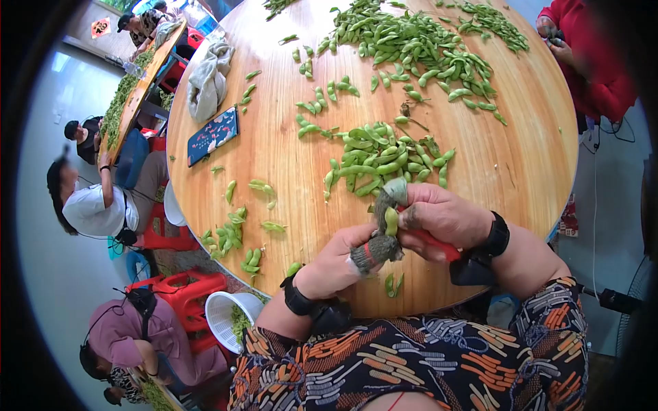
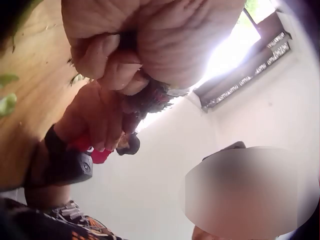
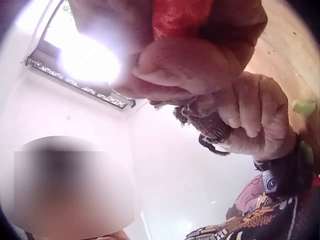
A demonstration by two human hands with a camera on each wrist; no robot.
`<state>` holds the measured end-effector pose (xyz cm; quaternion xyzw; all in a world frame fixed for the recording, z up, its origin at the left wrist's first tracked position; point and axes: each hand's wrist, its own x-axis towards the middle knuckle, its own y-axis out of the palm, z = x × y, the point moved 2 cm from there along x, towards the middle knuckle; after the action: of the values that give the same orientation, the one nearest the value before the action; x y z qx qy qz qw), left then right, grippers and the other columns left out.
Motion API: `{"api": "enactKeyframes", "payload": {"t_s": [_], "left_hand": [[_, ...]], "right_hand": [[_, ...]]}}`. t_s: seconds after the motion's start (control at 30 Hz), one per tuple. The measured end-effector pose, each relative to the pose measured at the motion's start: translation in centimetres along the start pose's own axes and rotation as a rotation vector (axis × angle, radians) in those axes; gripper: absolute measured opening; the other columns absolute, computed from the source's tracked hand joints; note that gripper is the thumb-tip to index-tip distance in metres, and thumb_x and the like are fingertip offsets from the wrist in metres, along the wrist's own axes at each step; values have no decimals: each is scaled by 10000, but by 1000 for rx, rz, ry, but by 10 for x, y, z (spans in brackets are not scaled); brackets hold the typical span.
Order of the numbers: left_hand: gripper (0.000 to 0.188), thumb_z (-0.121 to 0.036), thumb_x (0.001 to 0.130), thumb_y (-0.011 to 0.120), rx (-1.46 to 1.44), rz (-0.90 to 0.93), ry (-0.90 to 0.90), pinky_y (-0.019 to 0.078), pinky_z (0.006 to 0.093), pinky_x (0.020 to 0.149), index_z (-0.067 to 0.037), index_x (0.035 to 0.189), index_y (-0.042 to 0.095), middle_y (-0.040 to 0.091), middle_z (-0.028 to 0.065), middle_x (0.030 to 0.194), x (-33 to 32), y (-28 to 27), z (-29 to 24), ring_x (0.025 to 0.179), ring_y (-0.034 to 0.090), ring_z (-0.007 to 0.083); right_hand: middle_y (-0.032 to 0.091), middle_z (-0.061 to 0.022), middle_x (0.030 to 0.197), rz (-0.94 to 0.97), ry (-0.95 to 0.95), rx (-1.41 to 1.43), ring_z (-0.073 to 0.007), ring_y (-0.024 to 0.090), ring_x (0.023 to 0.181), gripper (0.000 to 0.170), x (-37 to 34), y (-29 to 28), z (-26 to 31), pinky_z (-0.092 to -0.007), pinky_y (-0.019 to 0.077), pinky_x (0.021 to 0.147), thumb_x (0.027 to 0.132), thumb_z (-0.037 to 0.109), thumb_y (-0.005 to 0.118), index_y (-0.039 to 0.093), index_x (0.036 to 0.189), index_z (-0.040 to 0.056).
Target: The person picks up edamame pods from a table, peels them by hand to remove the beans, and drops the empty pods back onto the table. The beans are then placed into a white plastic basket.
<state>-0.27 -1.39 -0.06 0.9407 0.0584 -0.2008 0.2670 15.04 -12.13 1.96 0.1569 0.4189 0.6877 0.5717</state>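
In the head view a green pod is pinched between the two hands, above the table's near edge. The left hand wears a grey-brown finger cover with a red band and grips the pod's lower side. The right hand, also with a covered finger, holds the pod's other side and has a red-handled thing in its curled palm. Just beyond the hands lies a pile of green pods. Both wrist views show curled fingers from below; the pod cannot be made out there.
A large pod heap covers the table's far part. Left on the round table lie a phone, a grey cloth and small groups of pods. A white basket stands beyond the left edge. Other people sit around.
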Motion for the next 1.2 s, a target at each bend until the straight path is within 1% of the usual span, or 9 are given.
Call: {"api": "enactKeyframes", "payload": {"t_s": [0.1, 0.17, 0.2, 0.33, 0.5, 0.57, 0.6, 0.9, 1.2], "left_hand": [[112, -151, 873, 625, 344, -145, 240, 376, 196, 621, -46, 868, 586, 523, -49, 767, 4, -7, 5, 688, 458, 45], [133, -166, 867, 636, 350, -194, 290, 378, 198, 620, -49, 843, 578, 521, -50, 760, 3, -7, 4, 684, 458, 46], [157, -180, 861, 648, 349, -247, 336, 381, 201, 620, -51, 818, 570, 520, -50, 752, 2, -8, 4, 680, 459, 47], [152, -175, 856, 649, 391, -239, 244, 389, 205, 630, -43, 832, 577, 525, -49, 747, 5, -2, 1, 680, 464, 51], [109, -130, 882, 531, 403, -64, 296, 351, 195, 583, -36, 871, 586, 506, -44, 724, 11, 1, 6, 652, 436, 37], [110, -123, 884, 505, 351, -36, 227, 336, 196, 569, -39, 896, 576, 491, -47, 716, 7, 2, 5, 641, 422, 38], [119, -116, 885, 479, 298, -8, 159, 320, 196, 555, -42, 922, 566, 475, -49, 708, 6, 3, 5, 630, 408, 39], [147, -187, 909, 531, -60, -38, 69, 278, 180, 518, -69, 995, 553, 445, -70, 698, 11, -4, 11, 595, 369, 28], [208, -236, 896, 599, 144, -11, 43, 320, 165, 562, -77, 1030, 588, 473, -89, 743, 8, 7, -3, 640, 400, 4]], "right_hand": [[521, -15, 643, -243, -153, -275, -67, 463, 408, 140, -2, -3, 7, -202, 382, 359, 905, 100, 412, 518, 986, 58], [544, -48, 647, -471, -338, -837, -129, 515, 438, 108, -6, -2, 14, -266, 416, 400, 878, 95, 468, 531, 953, 49], [569, -114, 679, -505, -552, -1120, -252, 589, 535, 113, -5, 1, 13, -349, 459, 480, 842, 94, 523, 538, 946, 50], [576, -188, 725, -380, -679, -1413, -383, 585, 682, 101, 4, 7, -7, -417, 480, 573, 807, 109, 558, 530, 878, 41], [564, -164, 637, -285, -525, -1471, -332, 598, 582, 100, 9, -13, -2, -377, 476, 495, 830, 138, 517, 508, 812, 40], [557, -115, 592, -165, -136, -1020, -248, 602, 510, 121, 6, -12, 6, -350, 462, 444, 854, 126, 454, 495, 798, 27], [538, -69, 566, -155, -168, -1044, -185, 581, 470, 141, 8, -17, 2, -328, 451, 420, 864, 109, 411, 474, 787, 10], [510, -88, 553, -308, -170, -1041, -190, 540, 450, 79, 4, -1, 7, -314, 431, 433, 856, 79, 434, 456, 850, 3], [499, -27, 627, -188, -45, -710, -122, 515, 485, 128, -1, 4, 9, -276, 408, 443, 833, 35, 439, 455, 959, 21]]}}
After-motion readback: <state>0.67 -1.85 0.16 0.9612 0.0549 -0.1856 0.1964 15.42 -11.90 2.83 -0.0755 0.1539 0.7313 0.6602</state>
